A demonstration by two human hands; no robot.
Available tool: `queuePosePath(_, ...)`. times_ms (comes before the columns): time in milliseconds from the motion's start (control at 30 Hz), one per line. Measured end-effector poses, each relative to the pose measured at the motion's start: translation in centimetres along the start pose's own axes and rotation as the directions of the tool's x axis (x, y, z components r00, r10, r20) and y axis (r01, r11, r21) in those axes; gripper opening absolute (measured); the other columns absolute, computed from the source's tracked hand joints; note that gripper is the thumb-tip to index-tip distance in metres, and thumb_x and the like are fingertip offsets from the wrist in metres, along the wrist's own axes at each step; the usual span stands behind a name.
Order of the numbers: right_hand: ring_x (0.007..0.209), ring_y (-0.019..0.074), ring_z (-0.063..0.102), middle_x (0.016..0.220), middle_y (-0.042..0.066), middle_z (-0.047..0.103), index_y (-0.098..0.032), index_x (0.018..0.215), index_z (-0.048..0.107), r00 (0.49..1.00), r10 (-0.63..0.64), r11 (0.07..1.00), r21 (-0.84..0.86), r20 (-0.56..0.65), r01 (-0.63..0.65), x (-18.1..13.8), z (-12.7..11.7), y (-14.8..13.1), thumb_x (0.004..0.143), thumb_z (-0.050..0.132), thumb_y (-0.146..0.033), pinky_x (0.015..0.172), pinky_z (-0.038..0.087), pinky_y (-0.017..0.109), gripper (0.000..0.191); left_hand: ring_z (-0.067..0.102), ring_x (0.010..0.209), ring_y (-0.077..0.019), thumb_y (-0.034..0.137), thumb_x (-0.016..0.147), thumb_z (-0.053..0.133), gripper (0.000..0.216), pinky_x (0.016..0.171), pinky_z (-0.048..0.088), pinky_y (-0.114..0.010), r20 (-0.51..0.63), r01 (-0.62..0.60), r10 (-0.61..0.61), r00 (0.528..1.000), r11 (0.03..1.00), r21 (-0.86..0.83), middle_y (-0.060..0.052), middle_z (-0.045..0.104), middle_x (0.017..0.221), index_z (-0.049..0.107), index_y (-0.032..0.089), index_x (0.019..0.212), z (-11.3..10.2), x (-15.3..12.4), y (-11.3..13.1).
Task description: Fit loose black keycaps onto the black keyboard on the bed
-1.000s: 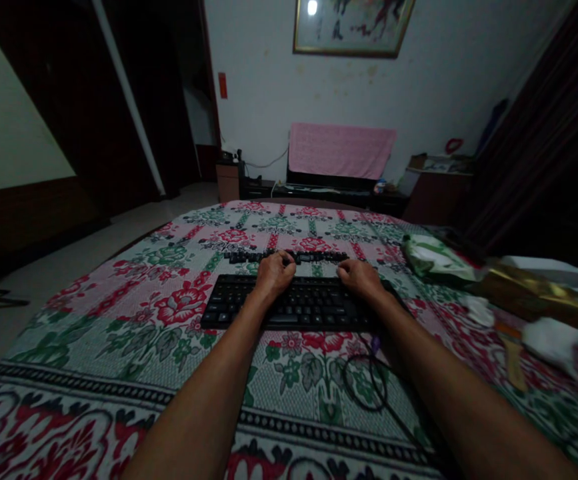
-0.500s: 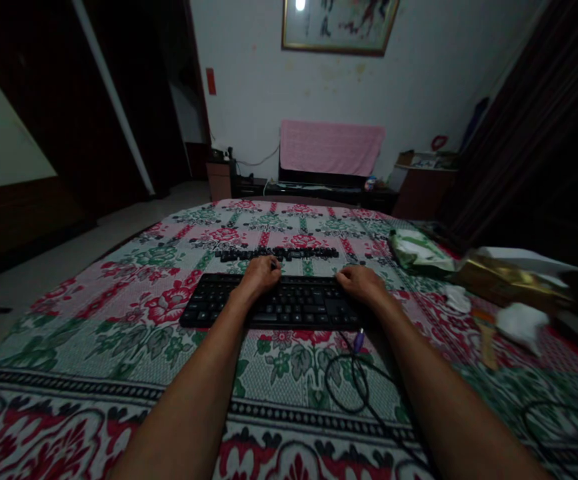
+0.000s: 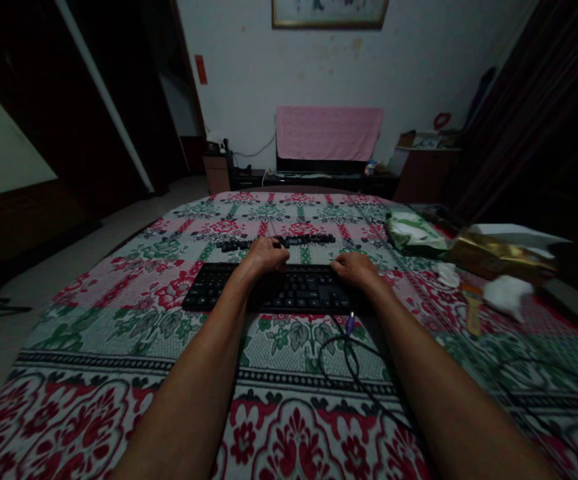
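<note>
A black keyboard (image 3: 309, 293) lies on the patterned tablecloth (image 3: 279, 347) in front of me. Just beyond it is a row of loose black keycaps (image 3: 313, 239). My left hand (image 3: 267, 256) is over the keyboard's far edge, by the middle of that row. Its fingers are curled together, and something small and dark shows at the fingertips, too dim to name. My right hand (image 3: 357, 269) is closed at the far right edge of the keyboard, with thumb and fingers against it; its wrist hides the right end. A cable (image 3: 353, 363) with a purple plug (image 3: 351, 323) lies near the right forearm.
To the right are a green tissue pack (image 3: 415, 233), a gold box (image 3: 503, 253), crumpled white tissues (image 3: 507, 297) and a flat brush (image 3: 473, 310) with a wooden handle. A pink cloth (image 3: 329, 133) covers something against the far wall.
My left hand has moved forward from the keyboard to the keycap row. The right hand stays at the keyboard's far edge. My view has tilted down slightly.
</note>
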State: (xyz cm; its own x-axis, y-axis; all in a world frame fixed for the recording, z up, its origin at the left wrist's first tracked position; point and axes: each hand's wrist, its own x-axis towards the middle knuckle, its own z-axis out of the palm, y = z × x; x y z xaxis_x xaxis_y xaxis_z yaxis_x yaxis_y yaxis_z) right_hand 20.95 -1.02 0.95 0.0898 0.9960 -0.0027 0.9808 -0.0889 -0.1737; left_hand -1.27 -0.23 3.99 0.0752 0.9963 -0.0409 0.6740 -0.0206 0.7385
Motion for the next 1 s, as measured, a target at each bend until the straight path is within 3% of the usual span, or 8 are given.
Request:
queuePosePath(200, 0.101, 0.0257, 0.057, 0.108, 0.005, 0.065, -0.031, 0.098, 0.069, 0.999, 0.039, 0.996, 0.08, -0.003, -0.039, 0.0, 0.3, -0.9, 0.081, 0.044, -0.044, 0.081, 0.043, 0.04, 0.033, 0.06, 0.055, -0.0156, 0.018, 0.056, 0.054, 0.017, 0.051, 0.042, -0.02, 0.0, 0.071, -0.072, 0.997, 0.982, 0.174, 0.0, 0.058, 0.046, 0.065, 0.016, 0.069, 0.0, -0.4, 0.3)
queuePosePath(500, 0.095, 0.0231, 0.06, 0.101, 0.002, 0.068, -0.03, 0.095, 0.071, 0.998, 0.069, 0.986, 0.155, -0.016, -0.066, 1.5, 0.7, 0.1, 0.076, 0.051, -0.048, 0.08, 0.043, 0.034, 0.032, 0.059, 0.055, -0.0151, 0.02, 0.055, 0.055, 0.026, 0.05, 0.041, -0.02, -0.072, 0.084, -0.07, 0.995, 0.974, 0.208, 0.0, 0.061, 0.052, 0.068, 0.016, 0.077, -0.6, 0.1, 0.0)
queuePosePath(633, 0.086, 0.0182, 0.061, 0.093, 0.002, 0.07, -0.024, 0.092, 0.072, 0.999, -0.039, 0.981, 0.188, 0.019, 0.034, 2.3, 0.5, 0.8, 0.078, 0.052, -0.041, 0.073, 0.043, 0.024, 0.03, 0.061, 0.062, -0.0163, 0.023, 0.06, 0.054, 0.025, 0.056, 0.043, -0.021, -0.071, 0.046, -0.033, 0.997, 0.98, 0.191, -0.001, 0.064, 0.057, 0.069, 0.018, 0.079, 0.4, 0.6, -0.3)
queuePosePath(833, 0.077, 0.0155, 0.061, 0.079, 0.0, 0.07, -0.024, 0.088, 0.072, 0.979, -0.197, 0.964, 0.191, 0.044, 0.185, 2.7, 1.1, 1.4, 0.081, 0.047, -0.041, 0.064, 0.042, 0.021, 0.031, 0.064, 0.074, -0.0175, 0.029, 0.068, 0.052, 0.024, 0.066, 0.045, -0.022, -0.184, -0.087, 0.128, 0.974, 0.972, 0.218, -0.004, 0.069, 0.071, 0.069, 0.019, 0.082, 1.9, 0.9, -1.9)
queuePosePath(1000, 0.077, 0.0161, 0.061, 0.079, 0.0, 0.07, -0.024, 0.09, 0.072, 0.968, -0.243, 0.958, 0.168, 0.058, 0.231, 3.3, 1.3, 1.9, 0.082, 0.045, -0.043, 0.062, 0.041, 0.021, 0.034, 0.064, 0.071, -0.0176, 0.029, 0.071, 0.051, 0.025, 0.065, 0.045, -0.023, -0.214, -0.091, 0.117, 0.97, 0.988, 0.125, -0.004, 0.068, 0.07, 0.068, 0.017, 0.084, 1.9, 0.5, -2.5)
